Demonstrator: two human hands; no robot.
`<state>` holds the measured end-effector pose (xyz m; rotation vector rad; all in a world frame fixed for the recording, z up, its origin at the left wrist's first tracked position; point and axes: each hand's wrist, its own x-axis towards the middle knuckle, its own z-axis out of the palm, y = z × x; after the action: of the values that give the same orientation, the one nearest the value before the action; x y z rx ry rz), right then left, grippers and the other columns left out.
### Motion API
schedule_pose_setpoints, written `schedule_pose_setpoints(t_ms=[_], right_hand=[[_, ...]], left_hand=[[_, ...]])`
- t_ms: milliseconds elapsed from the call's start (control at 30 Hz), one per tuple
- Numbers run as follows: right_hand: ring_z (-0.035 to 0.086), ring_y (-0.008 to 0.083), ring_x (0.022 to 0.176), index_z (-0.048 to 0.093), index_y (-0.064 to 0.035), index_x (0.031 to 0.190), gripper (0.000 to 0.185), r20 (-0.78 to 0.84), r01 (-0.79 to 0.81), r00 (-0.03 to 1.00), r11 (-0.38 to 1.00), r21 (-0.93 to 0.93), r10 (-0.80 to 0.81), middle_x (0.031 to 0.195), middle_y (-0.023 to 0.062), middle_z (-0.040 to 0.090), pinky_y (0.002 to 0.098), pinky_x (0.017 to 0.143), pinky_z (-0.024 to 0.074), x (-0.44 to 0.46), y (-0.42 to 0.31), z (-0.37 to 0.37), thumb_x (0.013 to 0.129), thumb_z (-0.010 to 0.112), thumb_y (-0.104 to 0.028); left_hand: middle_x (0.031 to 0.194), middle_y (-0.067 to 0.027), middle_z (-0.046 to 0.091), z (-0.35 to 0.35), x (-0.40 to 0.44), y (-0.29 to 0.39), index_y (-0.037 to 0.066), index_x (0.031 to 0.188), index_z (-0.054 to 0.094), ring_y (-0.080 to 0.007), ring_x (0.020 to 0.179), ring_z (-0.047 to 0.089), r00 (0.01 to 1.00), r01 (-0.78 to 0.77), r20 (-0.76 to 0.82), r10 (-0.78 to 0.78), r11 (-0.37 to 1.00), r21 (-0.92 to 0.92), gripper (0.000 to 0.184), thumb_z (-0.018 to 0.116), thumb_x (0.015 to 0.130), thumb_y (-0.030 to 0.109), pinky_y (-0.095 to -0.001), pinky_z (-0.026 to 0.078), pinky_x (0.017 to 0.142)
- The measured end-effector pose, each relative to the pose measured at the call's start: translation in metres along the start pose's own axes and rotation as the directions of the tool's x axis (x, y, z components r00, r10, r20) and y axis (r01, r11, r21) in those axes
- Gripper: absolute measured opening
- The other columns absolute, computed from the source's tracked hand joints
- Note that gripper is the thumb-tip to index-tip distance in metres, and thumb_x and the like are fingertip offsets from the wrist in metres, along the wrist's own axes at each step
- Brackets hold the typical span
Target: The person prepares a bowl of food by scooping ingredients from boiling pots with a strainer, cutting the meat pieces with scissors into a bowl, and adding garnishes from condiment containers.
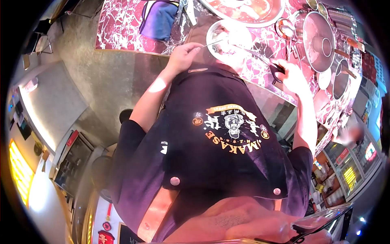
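Note:
My left hand [183, 58] is closed in a pinch on a thin stick [212, 43], which reaches over a white bowl [246, 37]. In my right hand [291, 78] is a pair of scissors [260, 57], fingers wrapped round the dark handles. The blades point left toward the bowl's near edge. Pale bits lie in the bowl, but glare washes out its contents and I cannot make out what they are. Whether the blades touch anything there is unclear.
A large round metal tray [264, 24] with reddish contents stands behind the bowl. To the right are a shiny ladle [285, 28], a wide pan [310, 53] and a pot [340, 83]. A blue cloth item [160, 21] lies at left on the marbled table [118, 28].

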<state>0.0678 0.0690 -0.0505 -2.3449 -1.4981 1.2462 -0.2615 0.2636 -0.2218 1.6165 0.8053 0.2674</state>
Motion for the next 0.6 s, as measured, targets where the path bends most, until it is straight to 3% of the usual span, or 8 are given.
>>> schedule_pose_setpoints(t_ms=[167, 300, 367, 433, 467, 600], right_hand=[[0.067, 0.0315, 0.101, 0.057, -0.0062, 0.128, 0.048, 0.042, -0.031, 0.999, 0.999, 0.014, 0.031, 0.109, 0.0164, 0.069, 0.0385, 0.091, 0.0499, -0.013, -0.001, -0.015, 0.081, 0.065, -0.006], [0.066, 0.0321, 0.093, 0.053, -0.0105, 0.130, 0.056, 0.006, -0.161, 0.986, 0.965, -0.205, 0.166, 0.101, 0.0187, 0.067, 0.0414, 0.085, 0.0501, -0.013, -0.050, -0.020, 0.078, 0.072, -0.021], [0.066, 0.0329, 0.090, 0.052, -0.0119, 0.131, 0.059, -0.056, -0.123, 0.992, 0.973, -0.197, 0.114, 0.103, 0.0190, 0.065, 0.0424, 0.085, 0.0501, -0.008, -0.052, -0.014, 0.078, 0.073, -0.025], [0.065, 0.0334, 0.090, 0.052, -0.0121, 0.131, 0.058, -0.097, -0.097, 0.992, 0.977, -0.192, 0.080, 0.105, 0.0185, 0.065, 0.0429, 0.085, 0.0502, 0.000, -0.066, -0.008, 0.078, 0.073, -0.025], [0.066, 0.0338, 0.096, 0.052, -0.0109, 0.131, 0.056, -0.035, -0.110, 0.994, 0.959, -0.260, 0.105, 0.109, 0.0191, 0.066, 0.0427, 0.087, 0.0506, 0.006, -0.074, -0.009, 0.080, 0.072, -0.023], [0.065, 0.0340, 0.106, 0.055, -0.0066, 0.129, 0.049, -0.028, 0.034, 0.999, 0.978, -0.204, -0.041, 0.113, 0.0191, 0.067, 0.0417, 0.090, 0.0506, 0.020, -0.045, 0.007, 0.082, 0.069, -0.015]], left_hand=[[0.084, 0.0005, 0.068, 0.005, -0.013, -0.006, 0.002, 0.112, 0.069, -0.0058, 0.075, 0.056, 0.999, -0.004, -0.044, 0.002, 0.999, -0.032, 0.022, 0.061, 0.096, 0.015, -0.0238, 0.046, 0.069], [0.083, -0.0047, 0.069, 0.003, -0.017, -0.006, 0.004, 0.112, 0.070, -0.0092, 0.073, 0.059, 0.998, 0.023, -0.062, -0.022, 1.000, 0.013, 0.023, 0.061, 0.096, 0.017, -0.0258, 0.048, 0.068], [0.088, -0.0117, 0.072, 0.002, -0.020, -0.001, 0.007, 0.112, 0.071, -0.0158, 0.075, 0.066, 0.998, 0.015, -0.068, -0.012, 0.999, 0.046, 0.025, 0.061, 0.095, 0.021, -0.0285, 0.050, 0.071], [0.088, -0.0123, 0.072, 0.000, -0.024, 0.008, 0.007, 0.112, 0.071, -0.0171, 0.075, 0.067, 0.997, 0.078, -0.027, -0.076, 0.993, 0.092, 0.025, 0.061, 0.094, 0.021, -0.0292, 0.051, 0.071], [0.088, -0.0126, 0.072, 0.000, -0.025, 0.011, 0.008, 0.112, 0.071, -0.0178, 0.075, 0.067, 0.994, 0.107, -0.004, -0.108, 0.987, 0.117, 0.024, 0.061, 0.094, 0.021, -0.0295, 0.051, 0.071], [0.088, -0.0130, 0.071, 0.005, -0.031, 0.011, 0.008, 0.110, 0.071, -0.0210, 0.075, 0.069, 0.999, 0.048, -0.016, -0.046, 0.990, 0.131, 0.023, 0.061, 0.093, 0.019, -0.0311, 0.052, 0.071]])
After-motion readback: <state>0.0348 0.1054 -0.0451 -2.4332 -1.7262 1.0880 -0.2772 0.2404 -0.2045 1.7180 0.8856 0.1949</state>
